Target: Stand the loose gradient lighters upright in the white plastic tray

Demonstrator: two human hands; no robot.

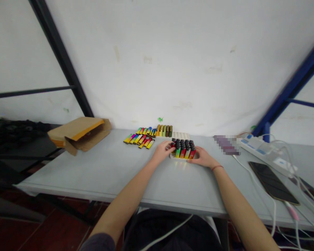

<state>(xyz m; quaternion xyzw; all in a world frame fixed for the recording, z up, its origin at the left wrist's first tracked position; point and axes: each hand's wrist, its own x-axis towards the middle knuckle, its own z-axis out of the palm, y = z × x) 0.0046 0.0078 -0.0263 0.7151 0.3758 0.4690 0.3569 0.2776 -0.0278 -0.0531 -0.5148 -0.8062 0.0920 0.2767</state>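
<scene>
A big white wall (pixel 157 69) stands behind a long grey table (pixel 94 174). Two arms (pixel 125 195) reach forward over the table, bent a little and spread apart at the elbows. On the left is a brown box (pixel 78 129) with its end open. On the right is a white power strip (pixel 268 155), and a black phone (pixel 273 182) lies near it. The left hand (pixel 162 152) and the right hand (pixel 204 158) turn in toward each other, with a small white tray (pixel 178 159) between them, straight ahead. Both hands are just as near to it. The right hand grips the tray's right side, thumb by the front corner. The left fingers curl at the other side. From this far off, I cannot tell which side of the tray is longer, or if the left fingers pinch anything. Bright lighters (pixel 182 152) with black tops stand in the tray, and loose lighters (pixel 140 139) lie farther left
</scene>
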